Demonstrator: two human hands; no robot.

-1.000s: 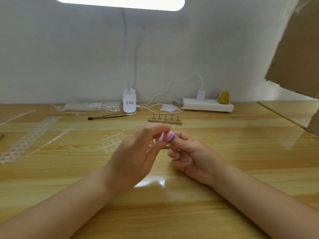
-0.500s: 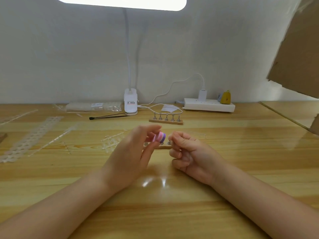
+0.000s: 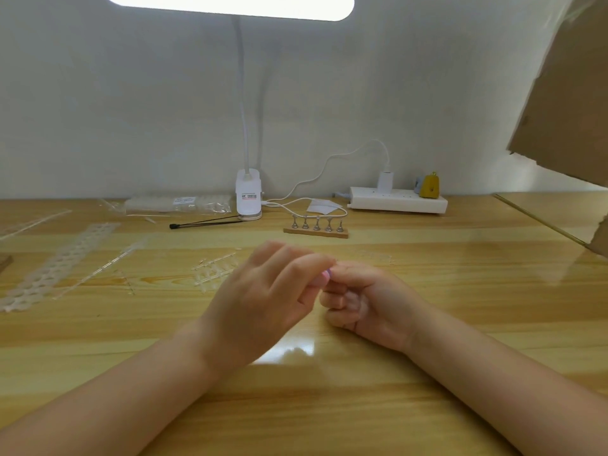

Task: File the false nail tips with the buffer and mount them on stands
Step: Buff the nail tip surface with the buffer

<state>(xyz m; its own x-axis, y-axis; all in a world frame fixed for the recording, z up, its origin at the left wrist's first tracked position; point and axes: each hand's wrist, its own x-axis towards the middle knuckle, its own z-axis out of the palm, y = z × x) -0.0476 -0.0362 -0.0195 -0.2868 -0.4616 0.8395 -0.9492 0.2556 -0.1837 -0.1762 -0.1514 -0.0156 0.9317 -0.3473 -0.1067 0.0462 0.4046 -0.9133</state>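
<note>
Both hands meet over the middle of the table (image 3: 460, 324). The left hand (image 3: 263, 301) pinches a pink buffer (image 3: 325, 275), mostly hidden between its fingertips. The right hand (image 3: 368, 297) is curled, fingertips against the buffer; any nail tip there is hidden. Toward the far edge stands a wooden stand (image 3: 316, 229) with five metal pegs.

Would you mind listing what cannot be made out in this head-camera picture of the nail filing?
- Buffer: only a pink sliver shows; the left hand covers the rest.
- Nail tip: the right hand pinches at the buffer, but its curled fingers hide any tip.
- Left fingertips: motion-blurred.
- Stand pegs: too small to tell whether tips are mounted.
- Cardboard: cut off by the right edge.
</note>
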